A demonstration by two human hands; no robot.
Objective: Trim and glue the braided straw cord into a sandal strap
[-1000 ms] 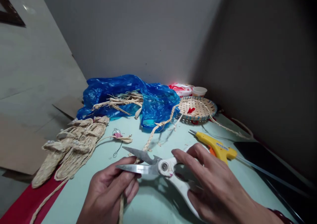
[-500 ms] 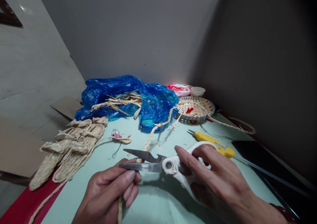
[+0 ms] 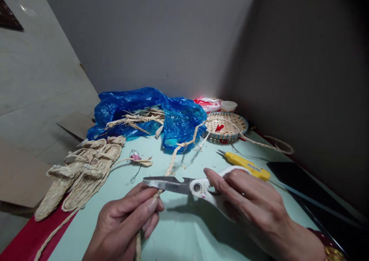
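Between thumb and fingers, my left hand (image 3: 131, 218) pinches a braided straw cord (image 3: 172, 163). One stretch of the cord hangs below that hand; the other runs up and away over the table toward the basket. My right hand (image 3: 248, 199) grips the white handles of a pair of scissors (image 3: 170, 184). Their blades are closed together and lie across the cord just above my left fingertips. Whether the cord is cut through there is hidden by the blades.
Woven straw sandals (image 3: 89, 168) lie at left. Behind are a blue plastic bag (image 3: 184, 118) with loose straw (image 3: 141, 117), a shallow woven basket (image 3: 226, 124) and a paper cup (image 3: 229, 106). A yellow glue gun (image 3: 245, 165) and dark flat panel (image 3: 296, 184) lie right. Thread and wire (image 3: 135, 157) sit mid-left.
The scissor blades have gone from spread apart around the cord to closed across it. My left hand stays at nearly the same spot, still pinching the cord.
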